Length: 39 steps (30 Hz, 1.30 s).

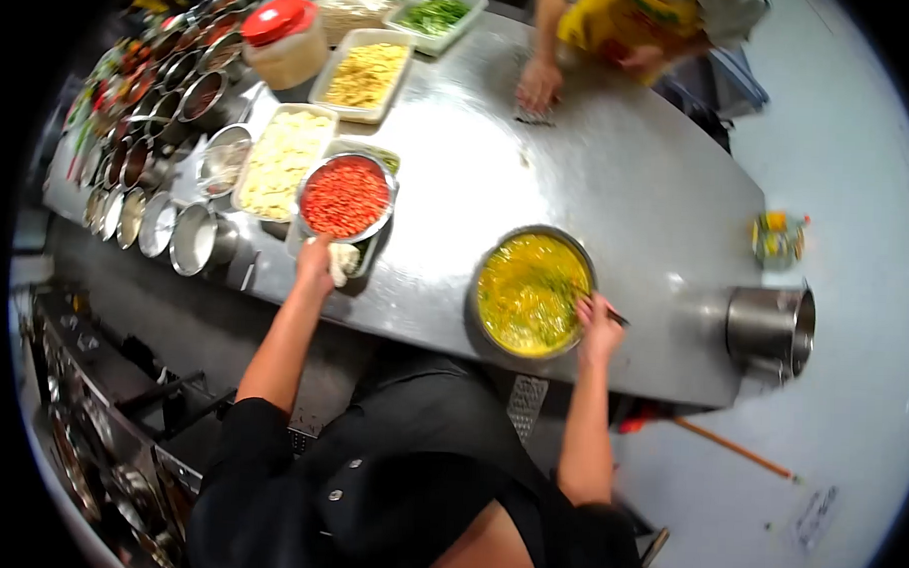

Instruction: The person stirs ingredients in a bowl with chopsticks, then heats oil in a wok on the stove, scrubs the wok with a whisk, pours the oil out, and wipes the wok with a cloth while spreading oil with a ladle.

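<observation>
My left hand (pixel 315 265) is closed on the near rim of a metal bowl (pixel 303 201) filled with diced red pieces (pixel 346 194). That bowl sits over a pale plastic container (pixel 386 149), and a whitish lump (pixel 344 260) shows beside my fingers. To the right stands a larger metal bowl (pixel 476 307) of yellow liquid, like beaten egg, with green bits (pixel 532 292). At its right rim my right hand (pixel 599 327) grips a thin dark utensil (pixel 619 318) that reaches into the liquid; its kind is unclear.
Tubs of pale slices (pixel 287 163), yellow strips (pixel 366 74) and chopped greens (pixel 434 17) line the steel table (pixel 667 211). Several metal pots (pixel 194 237) and a red-lidded jar (pixel 281 40) crowd the left. Another person's hand (pixel 539 87) rests across the table. A steel pot (pixel 758 325) lies right.
</observation>
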Motion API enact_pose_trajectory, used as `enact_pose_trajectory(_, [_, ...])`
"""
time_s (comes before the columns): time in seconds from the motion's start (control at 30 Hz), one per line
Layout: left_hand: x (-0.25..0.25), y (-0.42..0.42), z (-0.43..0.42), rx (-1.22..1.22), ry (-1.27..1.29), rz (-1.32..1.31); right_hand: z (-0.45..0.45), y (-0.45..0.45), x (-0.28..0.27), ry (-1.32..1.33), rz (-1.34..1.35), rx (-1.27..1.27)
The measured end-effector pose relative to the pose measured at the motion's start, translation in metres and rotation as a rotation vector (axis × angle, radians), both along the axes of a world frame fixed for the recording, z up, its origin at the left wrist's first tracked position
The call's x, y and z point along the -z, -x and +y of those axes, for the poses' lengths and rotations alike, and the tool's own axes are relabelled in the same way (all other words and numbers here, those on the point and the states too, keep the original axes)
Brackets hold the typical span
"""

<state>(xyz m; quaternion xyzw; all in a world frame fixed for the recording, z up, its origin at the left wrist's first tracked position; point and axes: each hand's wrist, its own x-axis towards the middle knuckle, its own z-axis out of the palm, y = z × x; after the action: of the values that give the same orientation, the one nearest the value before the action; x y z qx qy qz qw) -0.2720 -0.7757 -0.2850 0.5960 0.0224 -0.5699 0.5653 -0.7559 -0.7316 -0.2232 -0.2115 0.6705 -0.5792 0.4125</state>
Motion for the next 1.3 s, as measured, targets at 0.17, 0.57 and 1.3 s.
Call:
enact_pose_trajectory(0.17, [0.021,-0.025,-0.002,0.166,-0.044,0.123,0.000,-0.016,-0.003,-0.178,-0.066,-0.325])
enact_pose_trajectory(0.57, [-0.009,-0.031,0.014,0.313,-0.110,0.159,-0.004,0.019,-0.014,0.109,0.120,-0.163])
enact_pose_trajectory(1.3, [-0.025,-0.017,0.024,0.247,-0.024,0.197,0.036,0.008,-0.003,-0.080,0.191,-0.115])
